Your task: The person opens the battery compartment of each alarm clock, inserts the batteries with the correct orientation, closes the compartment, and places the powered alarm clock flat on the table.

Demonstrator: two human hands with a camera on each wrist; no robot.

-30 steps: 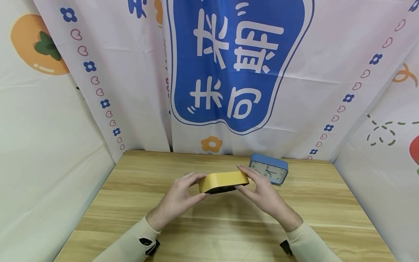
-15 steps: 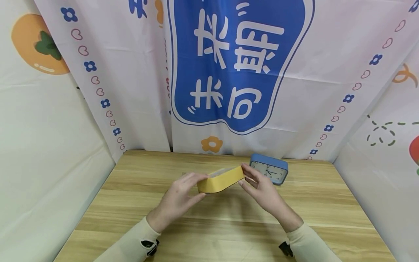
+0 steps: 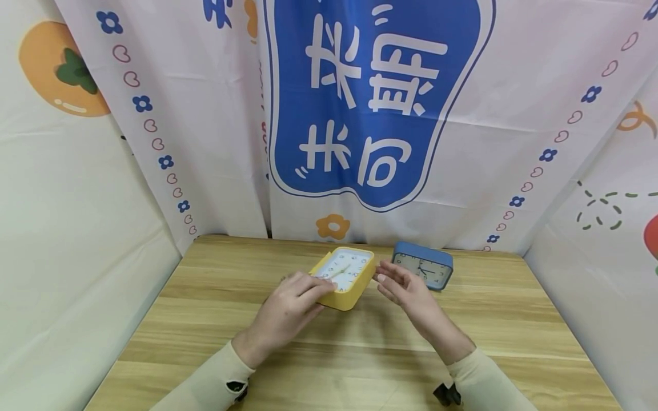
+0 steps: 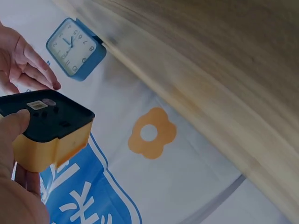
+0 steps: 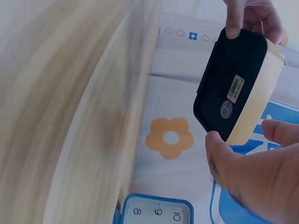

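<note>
A yellow clock is held tilted above the table, its white dial up and toward the head camera. My left hand grips its near left corner, fingers over the dial's edge and thumb on the black back, as the left wrist view shows. Just off the clock's right end is my right hand, fingers loosely bent around nothing. In the right wrist view its thumb overlaps the lower corner of the black back, which bears a barcode sticker.
Behind the right hand, a blue clock stands on the wooden table near its back edge. A white printed cloth with a blue patch hangs at the back, and further white cloth encloses the sides.
The yellow clock has turned from showing its yellow side to showing its dial. My left fingers have shifted onto the dial's edge. The right hand has let go of the clock's right end.
</note>
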